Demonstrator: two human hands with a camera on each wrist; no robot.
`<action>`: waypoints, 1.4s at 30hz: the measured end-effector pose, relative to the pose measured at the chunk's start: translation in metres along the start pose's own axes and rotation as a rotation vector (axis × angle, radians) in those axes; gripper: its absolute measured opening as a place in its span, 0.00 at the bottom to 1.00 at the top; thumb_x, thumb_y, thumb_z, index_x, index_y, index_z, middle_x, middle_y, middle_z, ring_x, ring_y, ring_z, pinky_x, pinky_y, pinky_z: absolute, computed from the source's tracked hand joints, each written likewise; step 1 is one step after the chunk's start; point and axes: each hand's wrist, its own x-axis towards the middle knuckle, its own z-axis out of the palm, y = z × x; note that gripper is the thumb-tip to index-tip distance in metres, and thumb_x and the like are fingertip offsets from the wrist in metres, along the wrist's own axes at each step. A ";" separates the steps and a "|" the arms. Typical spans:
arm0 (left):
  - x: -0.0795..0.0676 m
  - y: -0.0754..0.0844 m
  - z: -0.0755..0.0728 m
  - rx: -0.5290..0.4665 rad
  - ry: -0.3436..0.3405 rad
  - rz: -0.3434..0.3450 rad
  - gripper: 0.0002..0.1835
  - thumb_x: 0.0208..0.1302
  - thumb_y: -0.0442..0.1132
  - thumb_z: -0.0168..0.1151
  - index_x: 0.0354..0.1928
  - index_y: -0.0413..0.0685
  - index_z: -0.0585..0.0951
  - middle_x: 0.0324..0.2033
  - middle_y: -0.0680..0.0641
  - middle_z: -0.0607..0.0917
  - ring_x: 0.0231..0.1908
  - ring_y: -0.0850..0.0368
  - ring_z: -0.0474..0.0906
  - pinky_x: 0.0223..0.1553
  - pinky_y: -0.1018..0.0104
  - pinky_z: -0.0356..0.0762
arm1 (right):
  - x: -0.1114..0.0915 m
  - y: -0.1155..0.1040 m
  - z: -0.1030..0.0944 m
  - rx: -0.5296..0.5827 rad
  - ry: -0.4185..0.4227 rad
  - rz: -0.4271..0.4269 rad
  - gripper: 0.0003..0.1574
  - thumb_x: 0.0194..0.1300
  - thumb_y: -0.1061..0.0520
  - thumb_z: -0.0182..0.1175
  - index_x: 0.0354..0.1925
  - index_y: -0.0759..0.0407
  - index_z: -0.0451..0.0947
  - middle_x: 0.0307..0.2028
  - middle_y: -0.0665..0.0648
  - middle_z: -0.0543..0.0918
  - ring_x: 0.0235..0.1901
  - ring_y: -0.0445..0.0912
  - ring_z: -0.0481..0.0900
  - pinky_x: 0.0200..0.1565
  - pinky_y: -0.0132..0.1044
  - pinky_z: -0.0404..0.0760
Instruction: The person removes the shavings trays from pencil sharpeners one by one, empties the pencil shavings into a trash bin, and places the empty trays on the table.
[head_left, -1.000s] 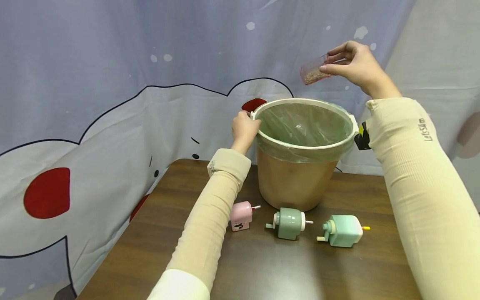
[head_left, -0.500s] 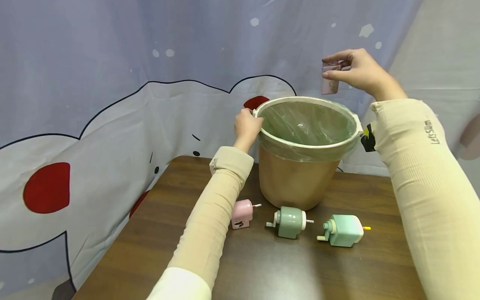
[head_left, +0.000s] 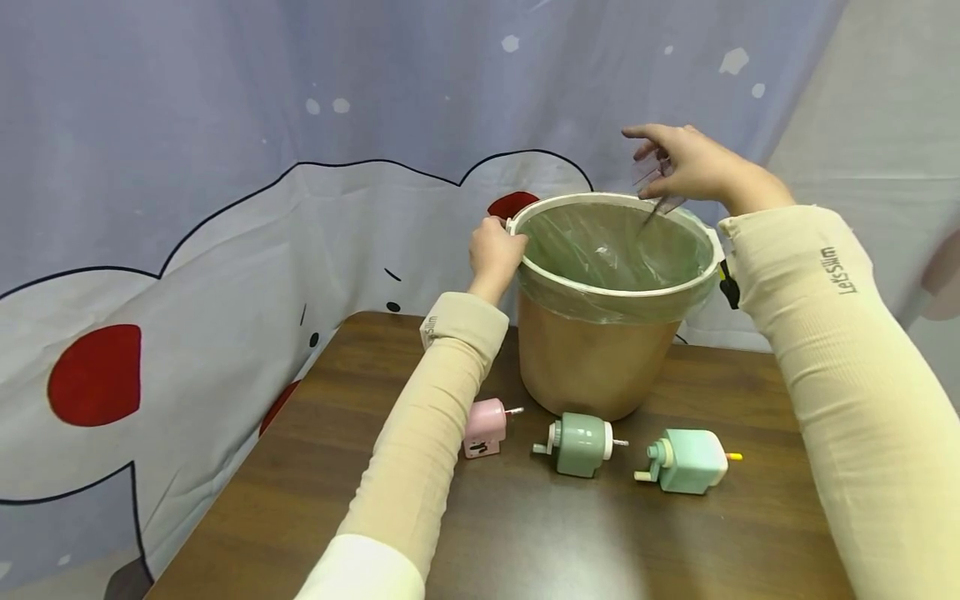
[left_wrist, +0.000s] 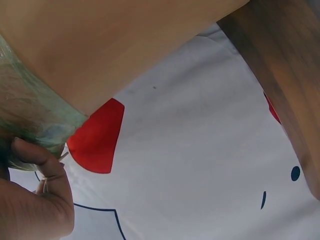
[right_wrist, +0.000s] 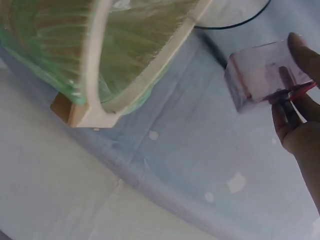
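My left hand grips the left side of the white rim of a tan trash can. In the left wrist view the thumb bends over the green bag liner. Above the bin's far right rim, my right hand pinches a clear pinkish shavings drawer by its red-edged end. The drawer is tipped, and a blurred dark streak of shavings runs from it toward the bin's opening.
On the wooden table in front of the bin stand three crank pencil sharpeners: a pink one partly behind the left sleeve, a dark green one and a mint one. A patterned curtain hangs behind.
My right hand has lowered toward the rim and turned the drawer over; shavings that lay inside it now stream out. The left hand keeps its hold on the rim.
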 end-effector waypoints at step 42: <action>0.002 -0.001 0.000 0.023 -0.001 0.002 0.14 0.56 0.39 0.60 0.44 0.42 0.81 0.39 0.44 0.86 0.40 0.49 0.83 0.41 0.59 0.80 | 0.001 -0.010 0.014 -0.013 0.003 -0.011 0.27 0.55 0.65 0.60 0.55 0.69 0.71 0.54 0.72 0.61 0.47 0.61 0.69 0.50 0.53 0.69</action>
